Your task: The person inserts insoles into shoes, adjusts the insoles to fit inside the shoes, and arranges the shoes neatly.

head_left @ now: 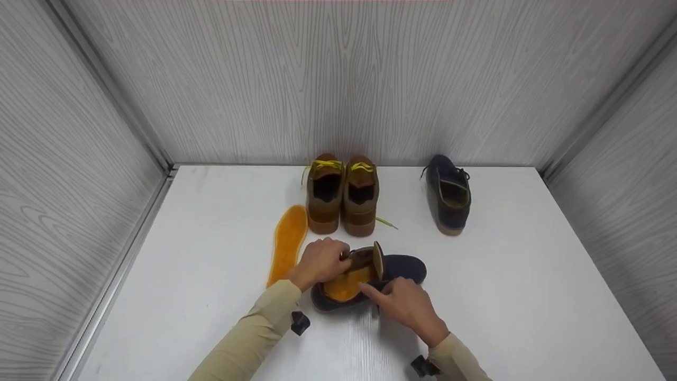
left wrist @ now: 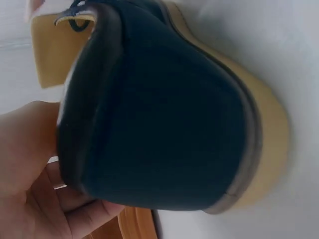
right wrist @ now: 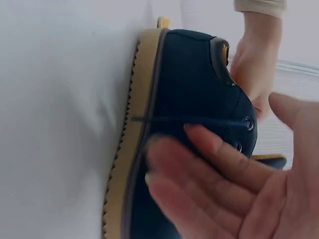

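Observation:
A navy shoe [head_left: 406, 267] lies on the white table, its toe pointing right, its tongue [head_left: 378, 259] folded up. An orange insole [head_left: 346, 286] shows inside it. My left hand [head_left: 322, 259] grips the far rim of the opening; in the left wrist view its fingers curl round the collar of the shoe [left wrist: 164, 109]. At the shoe's near side is my right hand [head_left: 404, 302], thumb spread and fingers fairly straight. The right wrist view shows those fingers blurred beside the eyelets, by a dark lace [right wrist: 194, 121] hanging down the shoe's side.
Another orange insole [head_left: 289, 238] lies left of the shoe. Behind stand two brown shoes [head_left: 324, 214] with yellow laces; one lace end [head_left: 387, 223] trails on the table. A second navy shoe [head_left: 449, 211] stands at the back right. Grey wood-grain panels [head_left: 349, 79] enclose the table.

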### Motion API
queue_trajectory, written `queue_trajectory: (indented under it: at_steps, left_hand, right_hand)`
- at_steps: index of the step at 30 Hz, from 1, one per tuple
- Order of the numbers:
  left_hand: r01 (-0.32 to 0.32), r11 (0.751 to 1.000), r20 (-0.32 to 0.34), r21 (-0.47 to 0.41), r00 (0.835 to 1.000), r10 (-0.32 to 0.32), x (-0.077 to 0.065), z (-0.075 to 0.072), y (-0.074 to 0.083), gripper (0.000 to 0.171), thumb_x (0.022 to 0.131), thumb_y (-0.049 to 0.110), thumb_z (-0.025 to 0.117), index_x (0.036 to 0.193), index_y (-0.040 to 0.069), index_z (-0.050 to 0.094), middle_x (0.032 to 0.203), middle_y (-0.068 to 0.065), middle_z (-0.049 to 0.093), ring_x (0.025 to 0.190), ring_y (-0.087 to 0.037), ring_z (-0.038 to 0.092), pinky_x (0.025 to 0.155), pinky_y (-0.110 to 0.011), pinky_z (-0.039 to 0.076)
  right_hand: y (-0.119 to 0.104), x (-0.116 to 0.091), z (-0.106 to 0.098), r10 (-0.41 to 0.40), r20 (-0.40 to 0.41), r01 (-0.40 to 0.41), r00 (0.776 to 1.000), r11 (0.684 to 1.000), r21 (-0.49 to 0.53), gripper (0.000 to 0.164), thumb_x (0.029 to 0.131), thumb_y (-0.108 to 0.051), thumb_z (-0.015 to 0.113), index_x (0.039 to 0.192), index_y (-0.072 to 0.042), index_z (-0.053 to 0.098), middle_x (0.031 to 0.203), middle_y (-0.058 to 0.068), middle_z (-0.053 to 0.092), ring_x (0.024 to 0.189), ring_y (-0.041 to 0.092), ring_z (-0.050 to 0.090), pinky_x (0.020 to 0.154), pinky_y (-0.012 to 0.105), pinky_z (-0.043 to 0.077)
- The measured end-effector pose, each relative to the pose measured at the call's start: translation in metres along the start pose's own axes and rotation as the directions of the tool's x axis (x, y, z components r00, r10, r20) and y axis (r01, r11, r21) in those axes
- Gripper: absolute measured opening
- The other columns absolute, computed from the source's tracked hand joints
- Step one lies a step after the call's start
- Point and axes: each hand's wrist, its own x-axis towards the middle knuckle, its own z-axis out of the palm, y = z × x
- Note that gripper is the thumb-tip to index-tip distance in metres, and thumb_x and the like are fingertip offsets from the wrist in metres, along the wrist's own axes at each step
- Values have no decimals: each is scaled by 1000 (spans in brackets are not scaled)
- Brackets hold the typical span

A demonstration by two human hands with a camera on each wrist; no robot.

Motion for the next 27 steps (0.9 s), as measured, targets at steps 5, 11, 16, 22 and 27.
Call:
queue_trajectory:
  at_steps: [5, 11, 16, 22, 27]
  left_hand:
    - [-4, 996, -41, -86, 999, 1, -17, 5, 8, 19, 87, 25, 63, 71, 14, 63, 60, 5, 48, 60, -16, 45, 56, -30, 37]
    - [7, 954, -68, -300, 997, -28, -38, 19, 30, 18, 90, 23, 62, 74, 14, 66, 58, 9, 49, 58, -10, 46, 54, -24, 39]
    - [-42, 921, -167, -387, 986, -25, -32, 35, 52, 18, 90, 21, 63, 75, 12, 67, 58, 9, 49, 54, -6, 44, 50, -19, 38]
    - [-63, 929, -205, -364, 979, -14, -26, 53, 71, 17, 91, 22, 64, 79, 11, 69, 59, 9, 49, 54, -5, 43, 50, -18, 37]
    - [-5, 951, -194, -308, 979, -58, -29, 60, 72, 15, 89, 25, 66, 81, 12, 64, 63, 9, 50, 55, -7, 45, 49, -21, 38]
  right_hand:
    - [-1, 2, 2, 44, -101, -50, 994, 997, -53, 50, 86, -50, 58, 53, -15, 46, 51, -4, 41, 46, 13, 41, 43, 30, 30]
    - [13, 6, -15, 16, -198, -25, 980, 999, -43, 21, 86, -25, 57, 73, -9, 60, 71, 2, 55, 59, 18, 49, 53, 34, 41]
    - [25, 12, -36, -61, -255, 50, 965, 998, -50, 25, 93, -18, 53, 98, 1, 68, 104, 11, 64, 84, 26, 61, 76, 42, 50]
    - [42, 13, -39, -64, -258, 47, 964, 996, -74, 25, 93, -17, 54, 98, 3, 67, 102, 14, 64, 86, 27, 62, 78, 43, 51]
    - [49, 8, -36, -25, -244, 0, 970, 995, -100, 32, 89, -22, 61, 110, 2, 63, 104, 14, 63, 81, 25, 63, 69, 45, 52]
